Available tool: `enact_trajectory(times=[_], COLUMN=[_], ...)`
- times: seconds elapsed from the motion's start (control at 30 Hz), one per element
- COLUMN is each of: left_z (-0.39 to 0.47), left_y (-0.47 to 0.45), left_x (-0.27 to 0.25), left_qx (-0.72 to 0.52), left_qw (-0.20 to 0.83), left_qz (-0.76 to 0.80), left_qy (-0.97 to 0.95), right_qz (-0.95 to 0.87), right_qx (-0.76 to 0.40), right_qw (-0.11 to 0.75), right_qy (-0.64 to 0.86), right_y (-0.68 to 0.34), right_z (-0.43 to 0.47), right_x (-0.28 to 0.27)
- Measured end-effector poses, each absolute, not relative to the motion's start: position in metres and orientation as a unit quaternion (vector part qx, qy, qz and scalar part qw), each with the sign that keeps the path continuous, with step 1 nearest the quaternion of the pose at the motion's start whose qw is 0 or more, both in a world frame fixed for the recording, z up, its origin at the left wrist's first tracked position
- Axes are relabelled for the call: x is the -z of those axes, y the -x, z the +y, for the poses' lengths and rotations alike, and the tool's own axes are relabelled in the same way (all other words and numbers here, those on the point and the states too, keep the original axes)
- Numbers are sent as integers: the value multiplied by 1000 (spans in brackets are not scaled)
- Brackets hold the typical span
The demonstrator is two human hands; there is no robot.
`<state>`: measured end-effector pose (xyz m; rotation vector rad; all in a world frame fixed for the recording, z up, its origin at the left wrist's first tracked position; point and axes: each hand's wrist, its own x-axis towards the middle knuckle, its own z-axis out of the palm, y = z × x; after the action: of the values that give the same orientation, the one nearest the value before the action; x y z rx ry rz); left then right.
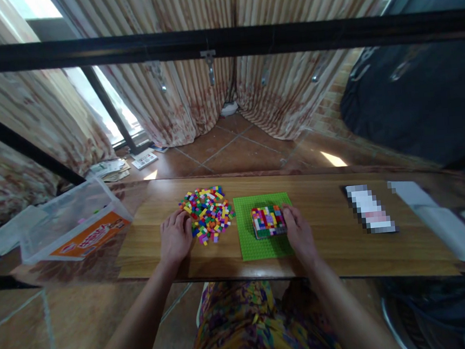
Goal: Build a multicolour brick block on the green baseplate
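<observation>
A heap of small multicoloured toy building bricks (209,212) lies loose on the wooden table. At its left edge rests my left hand (176,235), palm down, fingers loosely bent against the bricks and holding nothing that I can see. To the right of the heap is a green studded baseplate (249,249). On the baseplate stands a low rectangular block of joined bricks (268,220) with a patchwork top of many colours. My right hand (299,231) grips this block at its right side, thumb and fingers closed on the edge. Its fingertips are partly hidden.
A clear plastic bin (74,221) with an orange label stands left of the wooden table (333,258). A phone with a blurred screen (369,208) lies at the right, near white objects (444,226). A black bar (221,42) crosses above, before striped curtains (193,96).
</observation>
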<state>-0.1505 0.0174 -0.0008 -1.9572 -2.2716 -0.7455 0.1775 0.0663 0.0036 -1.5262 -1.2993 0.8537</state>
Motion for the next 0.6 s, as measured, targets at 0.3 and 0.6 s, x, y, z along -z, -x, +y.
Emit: enact_trajectory(times=[0.3, 0.6], left_z=[17, 15], left_y=[149, 148], left_x=[-1, -2], left_qx=[241, 237], left_qw=[20, 10], left_qz=[-737, -742], left_qy=[631, 627], right_qz=[-484, -741], right_qx=[-275, -283], right_qw=[539, 406], right_qy=[632, 454], right_y=[-185, -112], right_z=[36, -3], right_x=[-14, -30])
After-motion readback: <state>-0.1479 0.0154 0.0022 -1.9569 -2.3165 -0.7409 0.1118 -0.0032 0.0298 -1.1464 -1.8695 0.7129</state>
